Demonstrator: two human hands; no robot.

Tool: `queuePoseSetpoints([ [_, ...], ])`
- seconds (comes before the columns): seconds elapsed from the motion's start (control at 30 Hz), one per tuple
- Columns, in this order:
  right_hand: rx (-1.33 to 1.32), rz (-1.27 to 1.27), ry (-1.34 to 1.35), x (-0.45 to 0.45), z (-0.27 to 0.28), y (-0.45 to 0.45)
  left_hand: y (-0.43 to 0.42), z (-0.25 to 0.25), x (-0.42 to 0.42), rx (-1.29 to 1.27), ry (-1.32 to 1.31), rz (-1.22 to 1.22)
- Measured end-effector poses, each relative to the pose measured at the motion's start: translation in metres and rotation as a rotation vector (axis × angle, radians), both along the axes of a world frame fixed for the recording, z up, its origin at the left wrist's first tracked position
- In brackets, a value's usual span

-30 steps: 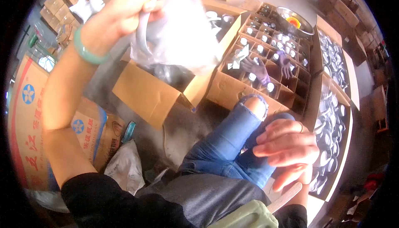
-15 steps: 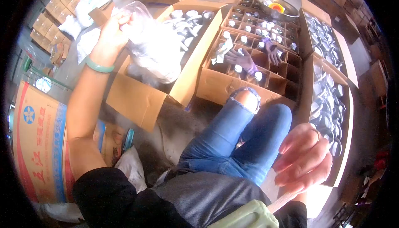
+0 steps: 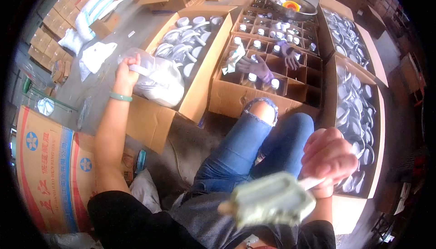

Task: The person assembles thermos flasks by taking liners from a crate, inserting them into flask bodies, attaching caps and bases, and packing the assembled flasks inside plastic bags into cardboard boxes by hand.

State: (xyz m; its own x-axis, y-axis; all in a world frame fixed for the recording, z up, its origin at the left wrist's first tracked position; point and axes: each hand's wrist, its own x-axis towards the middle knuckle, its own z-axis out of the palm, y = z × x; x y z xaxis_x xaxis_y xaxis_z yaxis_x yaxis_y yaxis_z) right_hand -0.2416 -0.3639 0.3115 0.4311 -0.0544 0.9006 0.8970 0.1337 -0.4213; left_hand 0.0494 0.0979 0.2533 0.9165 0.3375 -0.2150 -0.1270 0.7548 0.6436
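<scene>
My left hand [image 3: 127, 72] is closed on the top of a clear plastic bag [image 3: 159, 83] with white contents I cannot make out. The bag hangs over the near left part of an open carton [image 3: 202, 92], where pale, round, handled parts [image 3: 181, 40] lie heaped. On the right, my right hand [image 3: 329, 156] is closed around the stick of a pale green ice pop [image 3: 272, 199]. The ice pop lies sideways in front of my torso, with one end uneven.
A divided carton [image 3: 240, 97] holds several white-capped bottles, with purple gloves [image 3: 256, 67] on it. A metal bowl [image 3: 293, 7] rests at its far end. More cartons of handled parts [image 3: 356, 117] stand on the right. A printed carton [image 3: 54, 171] stands left.
My left hand and the bag have come down, exposing more of the handled parts behind. The ice pop has risen into fuller view in front of my torso.
</scene>
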Motion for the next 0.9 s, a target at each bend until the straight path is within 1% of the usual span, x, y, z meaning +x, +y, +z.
queuePoseSetpoints([
  [0.03, 0.014, -0.016, 0.052, 0.0, -0.004, -0.005, -0.007, 0.006, -0.011, 0.059, -0.03, -0.116],
  [0.07, 0.017, -0.039, 0.1, 0.001, -0.009, -0.009, -0.02, 0.009, -0.013, 0.174, 0.049, -0.028],
  [0.1, 0.089, -0.083, 0.164, -0.001, -0.017, -0.008, -0.024, 0.006, -0.017, 0.172, 0.048, -0.021],
  [0.17, 0.261, -0.19, 0.301, -0.005, -0.023, -0.002, -0.025, 0.0, -0.025, 0.126, 0.006, -0.147],
  [0.2, 0.259, -0.18, 0.288, -0.003, -0.03, -0.006, -0.024, -0.002, -0.022, 0.071, 0.003, -0.105],
  [0.23, 0.276, -0.201, 0.291, -0.002, -0.035, -0.008, -0.02, -0.001, -0.015, 0.074, 0.002, -0.096],
  [0.3, 0.295, -0.277, 0.332, -0.002, -0.043, -0.011, -0.009, 0.007, 0.002, -0.138, -0.019, 0.038],
  [0.37, 0.302, -0.259, 0.33, -0.001, -0.046, -0.014, 0.007, 0.029, 0.022, -0.186, -0.039, 0.052],
  [0.43, 0.369, -0.248, 0.408, 0.001, -0.049, -0.016, 0.025, 0.056, 0.034, -0.286, -0.076, 0.047],
  [0.47, 0.436, -0.277, 0.474, 0.006, -0.051, -0.012, 0.034, 0.065, 0.034, -0.285, -0.078, 0.046],
  [0.5, 0.561, -0.188, 0.534, 0.012, -0.058, -0.011, 0.045, 0.072, 0.03, -0.289, -0.147, -0.015],
  [0.57, 0.769, 0.115, 0.669, 0.026, -0.073, -0.004, 0.053, 0.091, 0.011, -0.158, -0.16, -0.042],
  [0.6, 0.804, 0.16, 0.773, 0.034, -0.079, 0.005, 0.054, 0.103, -0.005, -0.025, -0.102, -0.011],
  [0.63, 0.838, 0.205, 0.876, 0.041, -0.086, 0.017, 0.044, 0.114, -0.028, 0.162, -0.063, 0.055],
  [0.67, 0.8, 0.277, 0.945, 0.049, -0.098, 0.028, 0.037, 0.115, -0.05, 0.348, -0.023, 0.119],
  [0.73, 0.759, 0.427, 1.088, 0.062, -0.115, 0.051, 0.099, 0.092, -0.072, 0.198, -0.275, -0.282],
  [0.8, 0.726, 0.56, 1.199, 0.081, -0.13, 0.073, 0.118, 0.097, -0.101, -0.007, -0.206, -0.37],
  [0.83, 0.71, 0.592, 1.237, 0.093, -0.132, 0.084, 0.113, 0.101, -0.117, 0.283, -0.126, -0.205],
  [0.87, 0.659, 0.697, 1.209, 0.109, -0.141, 0.091, 0.106, 0.106, -0.131, 0.571, -0.038, -0.04],
  [0.9, 0.607, 0.798, 1.177, 0.126, -0.149, 0.097, 0.111, 0.113, -0.143, 0.569, -0.028, -0.035],
])
